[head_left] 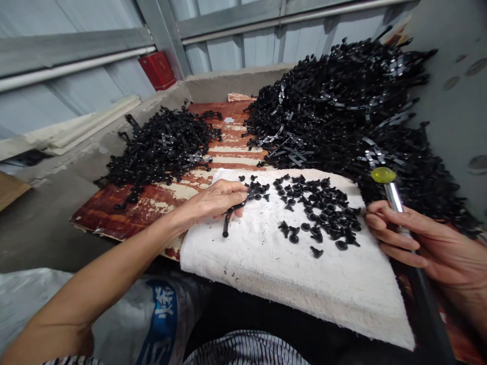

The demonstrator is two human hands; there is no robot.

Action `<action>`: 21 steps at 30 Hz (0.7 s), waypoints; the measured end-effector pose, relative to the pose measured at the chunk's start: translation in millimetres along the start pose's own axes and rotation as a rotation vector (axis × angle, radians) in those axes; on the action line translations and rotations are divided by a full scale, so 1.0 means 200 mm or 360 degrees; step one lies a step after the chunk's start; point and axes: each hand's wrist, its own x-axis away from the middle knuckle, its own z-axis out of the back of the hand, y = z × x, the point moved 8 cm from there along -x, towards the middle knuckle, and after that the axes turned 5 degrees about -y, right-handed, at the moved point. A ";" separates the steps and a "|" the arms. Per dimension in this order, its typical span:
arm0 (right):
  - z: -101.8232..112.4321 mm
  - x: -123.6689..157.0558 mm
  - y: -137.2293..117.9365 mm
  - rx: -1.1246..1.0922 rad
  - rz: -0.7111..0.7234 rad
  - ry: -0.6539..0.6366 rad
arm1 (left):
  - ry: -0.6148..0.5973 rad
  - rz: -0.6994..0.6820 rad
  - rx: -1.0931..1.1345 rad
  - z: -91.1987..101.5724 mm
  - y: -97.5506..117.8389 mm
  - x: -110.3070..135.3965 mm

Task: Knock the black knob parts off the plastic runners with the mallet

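My left hand (pixel 218 200) is closed around a black linkage part (pixel 228 219), whose rounded end points down toward me over the white cloth (pixel 243 248). The fingers cover its other end. Just past those fingertips lie a few small black plugs (pixel 261 187), round-based with a stem. Many more black plugs (pixel 323 208) are scattered over the cloth's right half. On the right, my right hand (pixel 426 238) grips a tool with a yellow tip (pixel 383 175), a chrome shaft (pixel 394 196) and a long black handle (pixel 429 314). The tip points up and away from the cloth.
Behind the cloth, a big heap of black linkage parts (pixel 327 111) rises at the right, and a smaller heap (pixel 163 144) lies left. Both rest on a worn red-brown board (pixel 232 134). A red box (pixel 157 70) stands in the back corner. A white sack (pixel 117 309) is below left.
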 end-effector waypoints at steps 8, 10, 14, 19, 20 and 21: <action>0.02 -0.02 0.02 -0.0025 -0.0035 -0.0013 | 0.0078 0.0021 0.0218 0.01 -0.03 0.10; 0.05 -0.04 0.03 -0.0033 -0.0075 -0.0017 | 0.0083 0.0032 0.0257 0.00 -0.02 0.08; 0.07 -0.05 0.01 -0.0034 -0.0067 -0.0012 | 0.0085 0.0099 0.0253 -0.01 -0.03 0.08; 0.06 -0.05 0.01 0.0021 -0.0078 -0.0011 | 0.0107 0.0171 0.0223 0.02 -0.10 0.14; 0.05 -0.05 0.00 0.0027 -0.0069 -0.0021 | 0.0133 0.0173 0.0238 0.03 -0.11 0.15; 0.05 -0.05 0.00 0.0031 -0.0061 -0.0028 | 0.0161 0.0164 0.0253 0.04 -0.11 0.16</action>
